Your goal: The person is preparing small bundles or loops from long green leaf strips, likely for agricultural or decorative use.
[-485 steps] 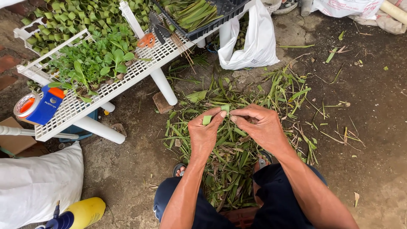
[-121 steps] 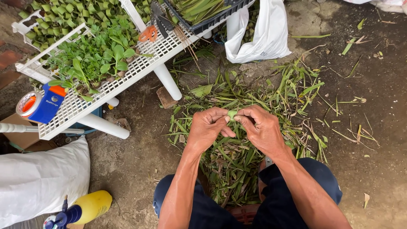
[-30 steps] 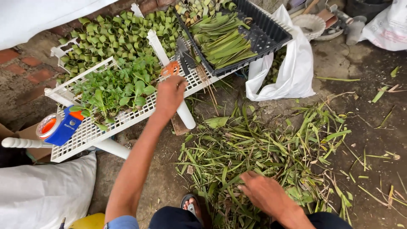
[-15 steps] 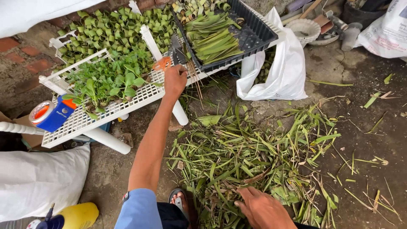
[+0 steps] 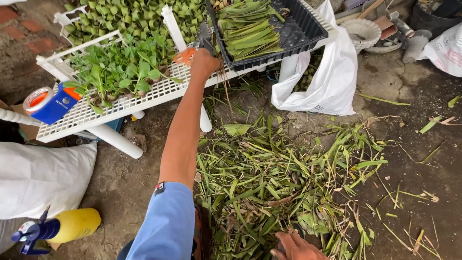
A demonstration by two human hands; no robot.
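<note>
Your left hand (image 5: 204, 61) has left the leaf pile (image 5: 284, 188) and now closes on thin sticks (image 5: 224, 79) at the rack's (image 5: 120, 108) front edge; your right hand (image 5: 296, 246) rests open on the pile.

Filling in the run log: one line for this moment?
left hand: on white rack by black tray | right hand: in leaf pile

**Reaching for the rack, one hand in the leaves**

My left hand (image 5: 204, 61) is stretched out to the white slatted rack (image 5: 159, 91), closed around a bunch of thin brown sticks (image 5: 223, 79) at the corner of the black tray (image 5: 308, 29) of folded green leaves (image 5: 250, 33). Seedlings (image 5: 120, 70) fill the rack beside it. My right hand (image 5: 296, 246) rests low on the pile of cut leaves (image 5: 284, 178) on the ground.
</note>
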